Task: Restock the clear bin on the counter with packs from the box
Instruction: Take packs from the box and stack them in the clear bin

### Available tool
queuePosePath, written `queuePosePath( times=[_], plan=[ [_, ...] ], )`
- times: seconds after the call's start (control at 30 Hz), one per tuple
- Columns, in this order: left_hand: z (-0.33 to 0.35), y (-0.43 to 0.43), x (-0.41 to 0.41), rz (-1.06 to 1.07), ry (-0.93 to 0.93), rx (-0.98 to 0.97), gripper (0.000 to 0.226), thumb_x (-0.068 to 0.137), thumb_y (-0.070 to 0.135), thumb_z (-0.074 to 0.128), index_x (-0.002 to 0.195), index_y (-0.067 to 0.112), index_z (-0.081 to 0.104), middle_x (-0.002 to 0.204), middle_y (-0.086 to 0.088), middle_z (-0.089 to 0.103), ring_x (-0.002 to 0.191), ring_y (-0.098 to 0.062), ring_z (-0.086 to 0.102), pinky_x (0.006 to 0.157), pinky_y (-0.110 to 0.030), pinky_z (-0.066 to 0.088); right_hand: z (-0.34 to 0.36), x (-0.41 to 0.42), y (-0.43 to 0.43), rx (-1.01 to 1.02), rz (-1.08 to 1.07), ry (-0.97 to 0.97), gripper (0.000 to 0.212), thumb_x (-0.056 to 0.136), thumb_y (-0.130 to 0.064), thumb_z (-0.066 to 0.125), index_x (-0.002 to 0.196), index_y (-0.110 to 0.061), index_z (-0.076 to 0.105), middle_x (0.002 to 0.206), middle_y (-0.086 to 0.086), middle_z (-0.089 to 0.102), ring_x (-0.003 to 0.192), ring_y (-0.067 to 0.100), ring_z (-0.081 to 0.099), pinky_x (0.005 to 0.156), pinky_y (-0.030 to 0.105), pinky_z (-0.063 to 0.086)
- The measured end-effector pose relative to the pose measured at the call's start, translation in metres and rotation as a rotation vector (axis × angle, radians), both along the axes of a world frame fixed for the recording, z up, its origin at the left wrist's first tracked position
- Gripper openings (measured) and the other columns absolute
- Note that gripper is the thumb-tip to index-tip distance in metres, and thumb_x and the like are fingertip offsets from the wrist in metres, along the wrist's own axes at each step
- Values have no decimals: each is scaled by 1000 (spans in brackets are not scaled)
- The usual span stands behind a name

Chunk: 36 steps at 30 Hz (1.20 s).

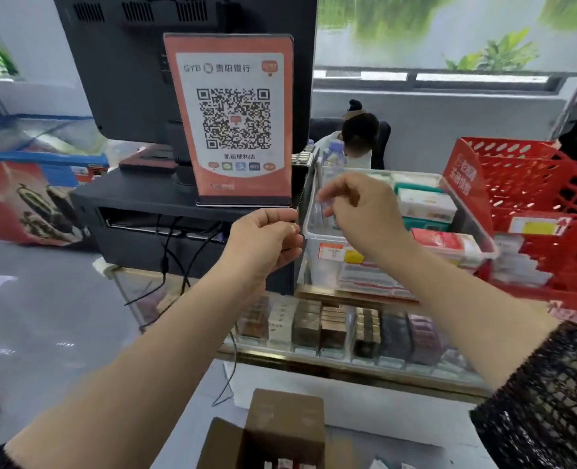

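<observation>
The clear bin (315, 262) stands on the glass counter, with white-green packs (425, 202) and red packs (441, 241) inside. Its clear lid (310, 184) stands upright along the bin's left side. My left hand (263, 242) is beside that side, its curled fingers pinching the lid's lower edge. Over the bin's left part hovers my right hand (361, 214), fingers curled downward and blurred; I cannot make out anything in them. The open cardboard box (280, 424), with packs showing inside, sits low in front of me.
A QR-code stand (234, 120) and a black register with its monitor (138, 204) are left of the bin. Red baskets (534, 204) crowd its right. Under the glass counter lie rows of packs (341, 330). A person sits behind the counter (359, 137).
</observation>
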<state>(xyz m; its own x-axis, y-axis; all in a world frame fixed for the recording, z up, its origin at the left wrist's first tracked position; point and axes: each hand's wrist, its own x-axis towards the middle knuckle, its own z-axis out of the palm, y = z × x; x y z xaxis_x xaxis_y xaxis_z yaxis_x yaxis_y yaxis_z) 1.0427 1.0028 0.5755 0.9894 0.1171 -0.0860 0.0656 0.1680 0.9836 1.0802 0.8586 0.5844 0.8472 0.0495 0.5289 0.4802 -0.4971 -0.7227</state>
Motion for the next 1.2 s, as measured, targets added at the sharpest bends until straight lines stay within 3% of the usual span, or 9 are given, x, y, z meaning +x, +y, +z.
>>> queuePosePath(
  times=[0.3, 0.47, 0.57, 0.67, 0.77, 0.83, 1.0, 1.1, 1.2],
  plan=[
    [-136, 23, -46, -176, 214, 97, 13, 90, 3, 56, 93, 9, 67, 82, -8, 68, 78, -16, 65, 63, -23, 54, -146, -76, 35, -25, 86, 195, 29, 75, 1, 49, 75, -21, 67, 72, -16, 62, 71, 5, 61, 67, 25, 51],
    [-246, 32, -57, -67, 400, 110, 13, 90, 1, 57, 96, 9, 66, 80, -9, 65, 73, -16, 62, 65, -27, 53, -261, -91, 38, -9, 46, 472, 43, 82, 8, 49, 72, -32, 61, 74, -14, 65, 74, 3, 61, 69, 21, 50],
    [-325, 39, -62, -13, 489, 141, 14, 90, 0, 55, 93, 11, 64, 79, -10, 64, 74, -19, 62, 63, -28, 51, -337, -102, 37, -37, 15, 528, 46, 82, 8, 49, 72, -36, 57, 76, -14, 64, 78, -1, 59, 67, 8, 44],
    [-406, 45, -69, 57, 569, 158, 12, 91, 0, 53, 94, 9, 61, 72, -9, 63, 64, -16, 60, 59, -28, 51, -416, -113, 32, -33, -13, 637, 46, 83, 9, 48, 72, -36, 56, 76, -13, 64, 73, 1, 60, 68, 17, 49],
    [-482, 45, -78, 98, 623, 210, 14, 92, -1, 52, 89, 9, 62, 67, -8, 61, 61, -17, 58, 63, -31, 53, -486, -126, 28, -6, -44, 716, 40, 84, 10, 47, 76, -27, 60, 79, -10, 65, 76, 6, 62, 73, 25, 54],
    [-529, 45, -84, 93, 653, 250, 17, 92, 0, 50, 87, 11, 62, 67, -7, 60, 61, -17, 57, 65, -31, 54, -526, -135, 26, -5, -59, 740, 34, 86, 9, 48, 82, -21, 62, 82, -9, 65, 76, 0, 59, 69, 9, 47],
    [-638, 48, -90, -11, 725, 418, 18, 90, 3, 48, 82, 13, 61, 71, -7, 59, 64, -19, 56, 72, -36, 54, -616, -146, 26, -46, -71, 823, 37, 89, -2, 52, 83, -38, 56, 90, -18, 63, 89, 0, 59, 78, 16, 49],
    [-700, 54, -84, -175, 797, 631, 16, 89, 10, 49, 87, 9, 65, 76, -9, 62, 75, -26, 61, 77, -38, 55, -653, -144, 33, -44, -76, 858, 37, 90, -2, 50, 85, -38, 57, 93, -18, 61, 93, 0, 58, 80, 18, 50],
    [-759, 52, -70, -413, 871, 892, 29, 88, 18, 50, 111, 8, 65, 115, -16, 64, 109, -33, 59, 93, -39, 51, -682, -137, 42, -24, -97, 864, 31, 89, -1, 49, 92, -29, 61, 93, -17, 61, 92, 1, 57, 78, 17, 48]
  ],
)
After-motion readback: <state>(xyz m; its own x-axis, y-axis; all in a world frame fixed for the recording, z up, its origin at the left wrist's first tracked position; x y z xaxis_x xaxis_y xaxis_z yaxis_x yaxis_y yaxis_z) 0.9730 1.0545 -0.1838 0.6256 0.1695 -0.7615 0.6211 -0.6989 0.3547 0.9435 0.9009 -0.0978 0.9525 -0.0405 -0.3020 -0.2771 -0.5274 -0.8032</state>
